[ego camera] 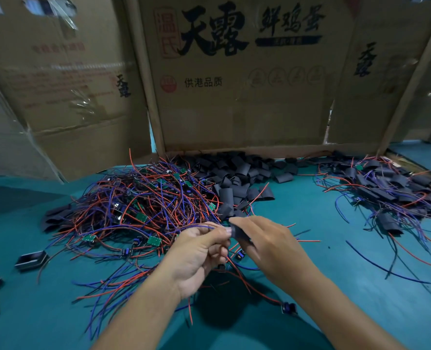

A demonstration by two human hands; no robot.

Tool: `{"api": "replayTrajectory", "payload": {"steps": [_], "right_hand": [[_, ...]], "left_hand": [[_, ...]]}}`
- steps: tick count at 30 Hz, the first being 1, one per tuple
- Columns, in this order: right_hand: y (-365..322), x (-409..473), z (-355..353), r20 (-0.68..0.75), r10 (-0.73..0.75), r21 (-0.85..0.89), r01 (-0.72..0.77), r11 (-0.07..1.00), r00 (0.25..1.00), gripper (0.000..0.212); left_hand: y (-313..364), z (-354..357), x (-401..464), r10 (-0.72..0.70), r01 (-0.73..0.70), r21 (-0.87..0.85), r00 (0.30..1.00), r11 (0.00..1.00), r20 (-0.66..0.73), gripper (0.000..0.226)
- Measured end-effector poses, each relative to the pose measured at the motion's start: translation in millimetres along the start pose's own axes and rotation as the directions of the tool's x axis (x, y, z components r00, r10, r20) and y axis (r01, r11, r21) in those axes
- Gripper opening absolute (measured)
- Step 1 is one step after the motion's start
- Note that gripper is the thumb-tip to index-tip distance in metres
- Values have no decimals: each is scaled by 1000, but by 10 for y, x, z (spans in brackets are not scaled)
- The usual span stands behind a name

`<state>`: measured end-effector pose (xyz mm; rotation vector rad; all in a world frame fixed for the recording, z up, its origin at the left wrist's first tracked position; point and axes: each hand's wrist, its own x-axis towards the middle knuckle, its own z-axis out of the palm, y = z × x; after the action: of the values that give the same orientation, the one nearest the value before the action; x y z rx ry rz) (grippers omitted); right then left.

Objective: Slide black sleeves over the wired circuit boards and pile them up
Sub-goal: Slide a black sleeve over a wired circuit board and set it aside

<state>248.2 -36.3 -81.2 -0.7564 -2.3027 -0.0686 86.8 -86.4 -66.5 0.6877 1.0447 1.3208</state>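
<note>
This looks like a small assembly workshop — a hand-work bench, not a home. A teal work surface (310, 248) is heaped with loose parts: beyond and left of the fingertips a tangle of red and blue wired circuit boards (138, 205), just beyond them a mound of black sleeves (234, 173), and well to their right a pile of sleeved boards (386, 193). Flattened cardboard cartons (234, 84) — printed with Chinese characters — wall off the bench behind.
</note>
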Motion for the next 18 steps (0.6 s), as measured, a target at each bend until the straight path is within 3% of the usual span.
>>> {"api": "replayTrajectory", "payload": {"steps": [3, 6, 8, 11, 13, 15, 17, 18], "right_hand": [[31, 10, -85, 47, 44, -9, -44, 999, 998, 26], [155, 46, -233, 112, 140, -43, -136, 990, 984, 26], [396, 120, -359, 120, 198, -153, -179, 972, 973, 21], [970, 224, -619, 124, 339, -391, -268, 881, 933, 21], [1361, 212, -811, -16, 441, -454, -399, 797, 897, 20], [1665, 150, -923, -160, 561, -480, -561, 675, 812, 35], [1774, 153, -862, -198, 675, -515, -661, 545, 711, 57], [1720, 201, -759, -170, 693, -468, -677, 568, 700, 55]], "left_hand": [[-18, 25, -2, 143, -147, 81, 989, 986, 49, 4], [4, -18, 27, 225, -228, 74, 974, 971, 38, 15], [23, -89, 71, 334, -321, 201, 942, 925, -33, 16], [68, -245, 122, 513, -400, 487, 850, 776, -120, 17], [108, -331, 110, 646, -427, 703, 761, 569, -60, 21], [126, -376, 88, 719, -409, 888, 680, 211, 142, 23], [130, -375, 73, 693, -351, 935, 660, -57, 290, 22], [123, -380, 74, 672, -319, 940, 671, -119, 313, 22]]}}
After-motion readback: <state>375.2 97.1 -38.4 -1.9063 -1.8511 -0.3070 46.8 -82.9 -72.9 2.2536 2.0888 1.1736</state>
